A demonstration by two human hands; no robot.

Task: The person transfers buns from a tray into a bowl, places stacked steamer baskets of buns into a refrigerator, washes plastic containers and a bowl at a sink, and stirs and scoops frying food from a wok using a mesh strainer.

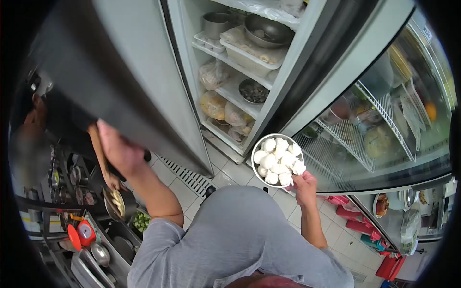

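Observation:
My right hand (305, 186) grips the rim of a round metal bowl (254, 165), with the thumb at its edge. White, rounded pieces (277, 161) that look like mushrooms fill the bowl; some lie close to my fingers. On the left, my left hand (120, 150) is against the outer side of the refrigerator door (129, 62). That hand and the door's near edge are smeared by motion, so its fingers cannot be made out. The refrigerator (192, 72) stands open in front of me, its shelves in view.
Inside are a dark pan (269, 36), a pot (216, 25), a white tub (252, 56) and bagged food (213, 104). A glass-door display fridge (374, 115) stands right. A co-worker's hand (113, 181) is over a pan (111, 204) at left. A drain grate (185, 175) crosses the tiles.

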